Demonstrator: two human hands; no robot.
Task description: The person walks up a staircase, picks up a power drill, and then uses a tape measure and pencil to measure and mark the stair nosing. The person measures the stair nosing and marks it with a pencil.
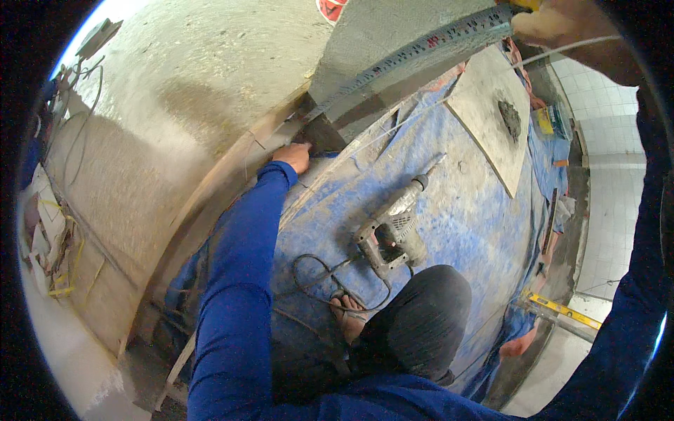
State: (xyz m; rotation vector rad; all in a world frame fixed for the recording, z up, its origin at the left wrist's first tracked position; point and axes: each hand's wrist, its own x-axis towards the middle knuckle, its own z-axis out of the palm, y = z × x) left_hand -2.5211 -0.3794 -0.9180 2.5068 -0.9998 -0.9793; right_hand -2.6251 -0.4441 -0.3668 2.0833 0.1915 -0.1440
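Observation:
A tape measure blade (421, 45) stretches along the foot of the plastered wall, from upper right down to a dark corner. At the upper right edge my right hand (565, 28) is closed round the tape's case; only a yellow bit of it shows. My left hand (293, 157), its fingers curled, rests at the wall's lower edge beside a dark block (321, 133), just below the blade's far end. What its fingers press or hold is hidden. A thin pale cord (400, 126) runs slantwise below the blade, passing by my right hand.
A hammer drill (393, 235) with its black cable lies on a dusty blue tarp (456, 231), close to my knee and foot. Behind it is a board (484, 105) with a mortar lump. A yellow spirit level (562, 309) lies at right; rubble (45, 238) sits far left.

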